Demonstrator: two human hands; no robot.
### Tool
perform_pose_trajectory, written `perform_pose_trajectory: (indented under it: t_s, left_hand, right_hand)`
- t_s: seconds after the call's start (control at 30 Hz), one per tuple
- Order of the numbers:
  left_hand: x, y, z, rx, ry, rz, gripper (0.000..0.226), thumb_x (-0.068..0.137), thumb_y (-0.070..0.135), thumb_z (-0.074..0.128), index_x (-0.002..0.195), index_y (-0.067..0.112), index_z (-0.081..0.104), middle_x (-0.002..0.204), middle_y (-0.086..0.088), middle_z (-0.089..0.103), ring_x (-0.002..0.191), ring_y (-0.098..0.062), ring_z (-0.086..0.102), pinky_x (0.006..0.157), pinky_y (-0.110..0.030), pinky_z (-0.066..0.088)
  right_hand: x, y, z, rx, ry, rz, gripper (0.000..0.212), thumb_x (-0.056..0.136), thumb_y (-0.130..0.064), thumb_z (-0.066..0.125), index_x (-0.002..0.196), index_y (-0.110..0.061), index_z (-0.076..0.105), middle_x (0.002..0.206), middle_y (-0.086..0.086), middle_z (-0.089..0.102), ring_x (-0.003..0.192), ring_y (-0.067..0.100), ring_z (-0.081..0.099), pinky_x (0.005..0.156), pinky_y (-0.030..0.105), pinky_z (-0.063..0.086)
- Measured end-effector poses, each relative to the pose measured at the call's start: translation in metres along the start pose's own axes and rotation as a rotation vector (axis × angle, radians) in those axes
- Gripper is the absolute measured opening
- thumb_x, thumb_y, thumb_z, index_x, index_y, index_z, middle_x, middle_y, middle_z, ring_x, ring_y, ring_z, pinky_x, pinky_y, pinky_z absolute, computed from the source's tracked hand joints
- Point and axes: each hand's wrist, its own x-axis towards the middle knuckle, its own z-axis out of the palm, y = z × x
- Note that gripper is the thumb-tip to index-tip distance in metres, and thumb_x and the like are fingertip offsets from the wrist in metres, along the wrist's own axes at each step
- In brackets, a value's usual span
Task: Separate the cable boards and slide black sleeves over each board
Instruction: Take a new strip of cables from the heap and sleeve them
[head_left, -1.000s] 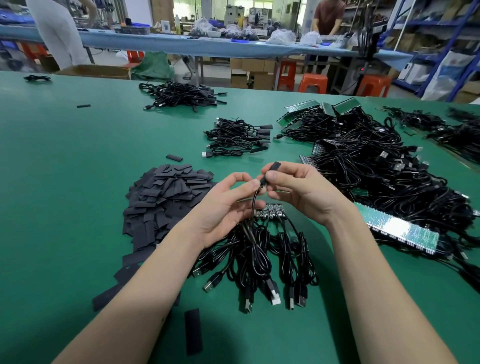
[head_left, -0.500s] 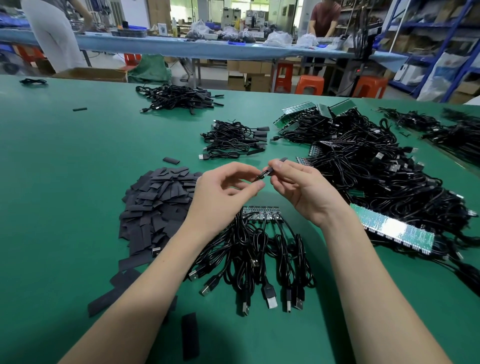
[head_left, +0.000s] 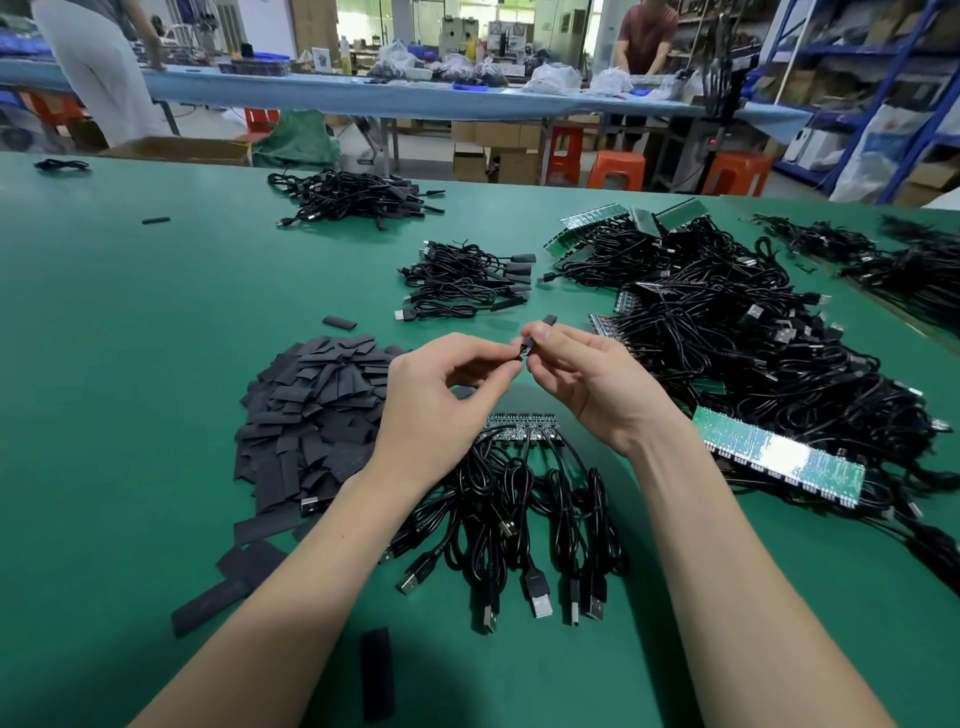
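— While you have both hands up like that, what's at the far left?

— On the green table (head_left: 130, 364) to my left lies the heap of black sleeves (head_left: 311, 410), flat cut pieces, with a few strays nearer me. My left hand (head_left: 441, 410) hovers just right of that heap, thumb and forefinger curled and pinching the near end of one small board, I think; the board itself is mostly hidden under my fingertips.

— And the other hand?

— My right hand (head_left: 592, 384) meets it, fingers curled, pinching a single sleeve (head_left: 540, 332) whose far end pokes out past my fingertips. I judge I'm working the sleeve onto the board, partway on at most.

— What's below them?

— A strip of joined boards (head_left: 519, 428) with its bundled cables (head_left: 519, 519) running toward me, USB plugs at the near end. Farther right lies the big tangle of unseparated cables (head_left: 753, 353), with a green panel (head_left: 779, 457) at its near edge.

— What could go wrong?

— The sleeve is flat, so its mouth may stay closed and catch on the board's corner; pushing harder could buckle it. A skewed start could leave the solder end bare. And if the cable I'm holding hangs through the bundle, a tug might drag the strip about or snag a neighbour.
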Motion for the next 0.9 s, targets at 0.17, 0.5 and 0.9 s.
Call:
perform_pose_trajectory:
  t_s: [0.17,0.5,0.9]
  left_hand:
    - [0.001,0.000,-0.002,0.069,-0.009,0.098,0.010,0.087,0.008,0.078,0.096,0.006,0.079,0.090,0.000,0.076,0.078,-0.011,0.073,0.075,-0.033,0.060]
    - [0.006,-0.001,-0.011,0.045,-0.052,0.090,0.009,0.084,0.014,0.083,0.091,0.012,0.078,0.081,0.009,0.076,0.074,-0.008,0.073,0.073,-0.022,0.059]
    - [0.007,-0.004,-0.013,0.038,-0.051,0.070,0.010,0.081,0.021,0.086,0.084,0.016,0.078,0.075,0.014,0.074,0.067,-0.007,0.072,0.067,-0.014,0.054]
  right_hand:
    - [-0.002,-0.004,0.000,-0.056,-0.061,0.014,0.012,0.079,-0.018,0.074,0.085,-0.009,0.080,0.085,0.003,0.075,0.066,0.005,0.068,0.065,0.014,0.056]
    - [-0.005,-0.003,0.000,-0.114,-0.113,0.048,0.014,0.077,-0.019,0.077,0.086,-0.009,0.077,0.080,0.001,0.071,0.063,0.004,0.065,0.062,0.013,0.055]
    - [-0.006,-0.004,-0.001,-0.157,-0.161,0.057,0.013,0.076,-0.021,0.078,0.085,-0.012,0.078,0.081,0.001,0.072,0.064,0.004,0.064,0.063,0.013,0.055]
